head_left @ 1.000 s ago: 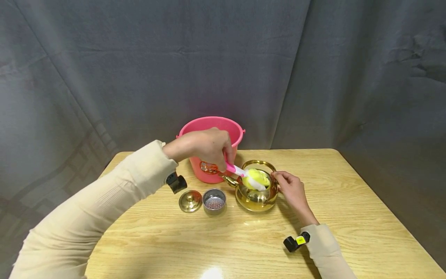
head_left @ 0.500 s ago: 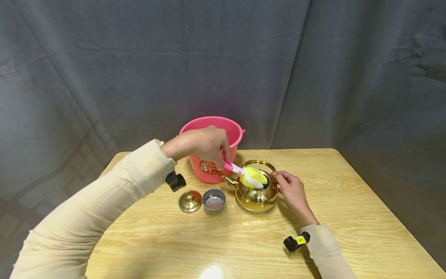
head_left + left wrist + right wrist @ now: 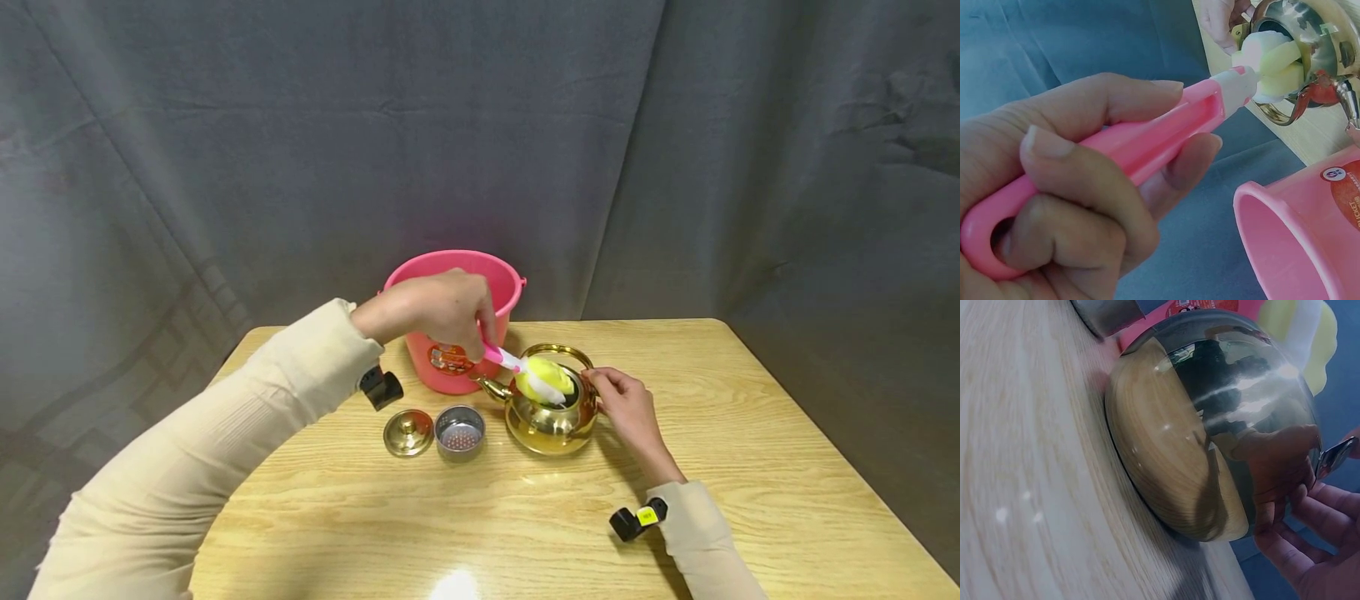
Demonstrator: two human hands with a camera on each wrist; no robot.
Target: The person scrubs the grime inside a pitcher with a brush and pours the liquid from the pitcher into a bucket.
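Observation:
My left hand (image 3: 452, 312) grips the pink handle (image 3: 1147, 134) of a sponge brush, its fingers wrapped round it. The brush's yellow-and-white sponge head (image 3: 543, 380) sits at the top opening of a shiny gold kettle (image 3: 551, 429), overlapping the rim. In the left wrist view the sponge head (image 3: 1272, 65) is right at the kettle's mouth. My right hand (image 3: 626, 408) pinches the right end of the kettle's arched handle (image 3: 558, 348). Seen from the right wrist, fingertips (image 3: 1266, 534) lie against the kettle's side near the handle bracket (image 3: 1335, 456). The kettle's inside is mostly hidden.
A pink bucket (image 3: 420, 275) stands behind my left hand, close to the kettle's spout (image 3: 495, 388). Left of the kettle are a perforated metal strainer cup (image 3: 460, 433) and a gold lid (image 3: 408, 433) on the wooden table (image 3: 375, 525). Grey curtains (image 3: 480, 150) hang behind.
The sponge head has shifted a little to the left, showing more of the kettle's dark opening. My left hand moved slightly with it. The right hand and kettle have stayed nearly still.

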